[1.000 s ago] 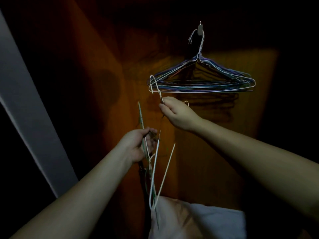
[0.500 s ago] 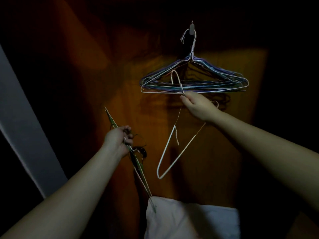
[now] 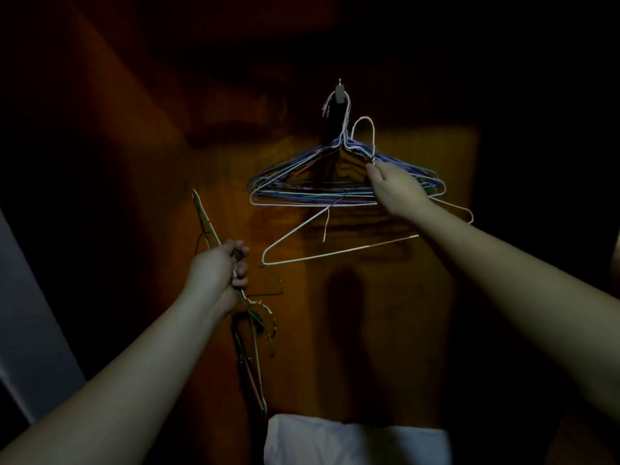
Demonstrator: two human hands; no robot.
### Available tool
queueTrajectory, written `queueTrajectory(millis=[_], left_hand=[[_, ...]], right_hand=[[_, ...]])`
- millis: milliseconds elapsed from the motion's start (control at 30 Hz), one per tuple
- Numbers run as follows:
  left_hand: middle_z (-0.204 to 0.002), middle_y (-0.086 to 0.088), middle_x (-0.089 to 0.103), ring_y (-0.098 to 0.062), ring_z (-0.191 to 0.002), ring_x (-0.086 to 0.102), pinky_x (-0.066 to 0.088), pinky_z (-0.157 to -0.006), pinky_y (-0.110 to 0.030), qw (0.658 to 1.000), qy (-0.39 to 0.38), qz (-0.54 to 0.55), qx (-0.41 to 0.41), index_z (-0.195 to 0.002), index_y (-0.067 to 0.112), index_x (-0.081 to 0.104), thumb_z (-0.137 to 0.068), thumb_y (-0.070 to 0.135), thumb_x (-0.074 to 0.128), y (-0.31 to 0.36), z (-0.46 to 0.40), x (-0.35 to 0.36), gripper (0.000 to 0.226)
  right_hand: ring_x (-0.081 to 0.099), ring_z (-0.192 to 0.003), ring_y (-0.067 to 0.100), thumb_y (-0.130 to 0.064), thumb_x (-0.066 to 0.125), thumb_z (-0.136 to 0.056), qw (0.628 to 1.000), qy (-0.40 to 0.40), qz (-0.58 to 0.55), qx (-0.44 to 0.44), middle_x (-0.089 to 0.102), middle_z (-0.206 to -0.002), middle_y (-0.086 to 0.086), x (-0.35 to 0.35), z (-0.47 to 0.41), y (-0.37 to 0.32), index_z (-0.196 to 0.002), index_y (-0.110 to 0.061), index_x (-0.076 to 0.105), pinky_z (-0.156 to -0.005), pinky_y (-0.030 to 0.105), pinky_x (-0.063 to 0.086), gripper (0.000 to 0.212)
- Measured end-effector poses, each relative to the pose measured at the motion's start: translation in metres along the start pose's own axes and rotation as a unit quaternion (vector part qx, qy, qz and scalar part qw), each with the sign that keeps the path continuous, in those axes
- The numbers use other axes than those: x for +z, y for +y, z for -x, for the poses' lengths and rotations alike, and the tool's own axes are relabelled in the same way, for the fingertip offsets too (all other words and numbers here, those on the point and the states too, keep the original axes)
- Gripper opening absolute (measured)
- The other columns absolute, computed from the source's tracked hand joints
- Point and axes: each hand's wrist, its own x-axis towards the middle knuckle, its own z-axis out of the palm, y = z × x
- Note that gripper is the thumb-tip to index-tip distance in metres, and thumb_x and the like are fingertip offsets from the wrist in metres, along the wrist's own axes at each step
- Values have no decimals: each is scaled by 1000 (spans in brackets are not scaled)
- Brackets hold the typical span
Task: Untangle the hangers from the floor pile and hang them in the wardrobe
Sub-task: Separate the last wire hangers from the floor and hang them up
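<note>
the right hand [image 3: 394, 189] pinches a white wire hanger [image 3: 335, 253] at its neck, fingers curled just under the twist, w/ the hanger's hook [image 3: 364, 129] raised beside the wall hook [image 3: 340, 94]. the hanger's hook sits just right of that wall hook and a bit below it, not over it. the triangle body tilts, low corner down-left, its right shoulder poking out past the wrist on the right.

on the wall hook hangs a bunch of wire hangers [image 3: 302, 193], white, blue & purple, stacked flat against the wooden back panel [image 3: 402, 297]. the held hanger overlaps the front of that bunch; the hand itself lies across the bunch's right shoulder. whether the wires touch, can't tell.

the left hand [image 3: 219, 276] is clenched round a bundle of tangled hangers [image 3: 250, 333], low and left of the hung bunch, well apart from it. the bundle runs steeply, one end sticking up-left above the fist, the rest dropping down-right w/ several hooks curling out below the hand. colours there are dim, greenish & dark.

open room: the lit orange panel between the two hands and under the white hanger is bare wood, w/ a dark shadow on it. the top of the wardrobe and the far right are too dark to read. at left a pale slanted edge [image 3: 30, 330] borders the opening. near the bottom, a white cloth [image 3: 352, 444] lies just under the tip of the bundle.
</note>
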Motion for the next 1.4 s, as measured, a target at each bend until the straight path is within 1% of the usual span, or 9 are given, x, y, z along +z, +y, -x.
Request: queueTrajectory(millis=[200, 300, 367, 467, 633, 900, 1067, 1200, 1400], left_hand=[[-76, 2, 45, -1, -27, 29, 15, -31, -9, 1000, -8, 0, 25, -84, 14, 47, -107, 19, 30, 20, 0, 25, 29], [-76, 2, 45, -1, -26, 29, 14, -32, -9, 999, -18, -8, 28, -83, 14, 46, -107, 19, 30, 29, 1, 35, 29], [-75, 2, 45, -1, -26, 29, 14, -31, -9, 999, -24, -14, 30, -83, 14, 46, -107, 18, 30, 32, 2, 41, 29], [-74, 2, 45, -1, -26, 29, 13, -31, -9, 999, -27, -18, 35, -81, 14, 45, -106, 18, 30, 37, 4, 48, 30], [-75, 2, 46, -1, -27, 29, 14, -31, -11, 998, -28, -14, 49, -81, 13, 47, -105, 16, 33, 42, 10, 52, 27], [-74, 1, 46, -1, -26, 29, 14, -29, -12, 998, -25, -20, 57, -84, 12, 48, -104, 13, 33, 45, 15, 56, 25], [-73, 0, 47, -2, -28, 30, 15, -31, -11, 998, -24, -24, 59, -86, 10, 50, -105, 15, 34, 43, 16, 51, 25], [-72, 1, 47, -2, -28, 30, 16, -31, -10, 997, -30, -25, 65, -87, 11, 51, -105, 16, 36, 42, 15, 51, 24], [-73, 0, 48, -2, -29, 30, 16, -31, -11, 997, -29, -35, 65, -88, 10, 52, -105, 17, 36, 39, 17, 52, 23]], right_hand=[[54, -84, 31, -30, 24, -104, 999, 28, 19, 37, 59, -89, 15, -18, -18, 8, -90, -3, 59, -78, 44, 46, 46], [56, -88, 32, -31, 25, -104, 997, 31, 42, 51, 58, -90, 12, -26, -36, 8, -90, -8, 57, -72, 38, 42, 42], [55, -88, 27, -31, 30, -104, 998, 30, 27, 57, 56, -92, 8, -29, -46, 4, -101, -11, 57, -72, 34, 38, 34], [54, -89, 21, -33, 39, -103, 996, 53, 0, 70, 55, -97, 3, -32, -60, -3, -124, -10, 50, -78, 37, 47, 33], [55, -88, 21, -33, 41, -103, 992, 70, -43, 92, 57, -100, 5, -34, -84, -14, -123, -9, 48, -73, 35, 44, 32], [57, -110, 35, -23, 33, -106, 997, 34, -9, 63, 55, -124, 16, -23, -94, -31, -127, -4, 50, -86, 41, 48, 33], [59, -105, 34, -24, 33, -106, 998, 24, -7, 49, 58, -117, 14, 1, -91, -26, -126, -7, 51, -80, 40, 47, 31], [60, -87, 31, -33, 35, -104, 995, 58, -55, 52, 61, -91, 8, 18, -91, -21, -114, -13, 51, -66, 37, 40, 28], [59, -87, 30, -34, 35, -104, 995, 70, -56, 50, 64, -95, 10, 21, -91, -15, -109, -13, 54, -69, 40, 45, 29]])
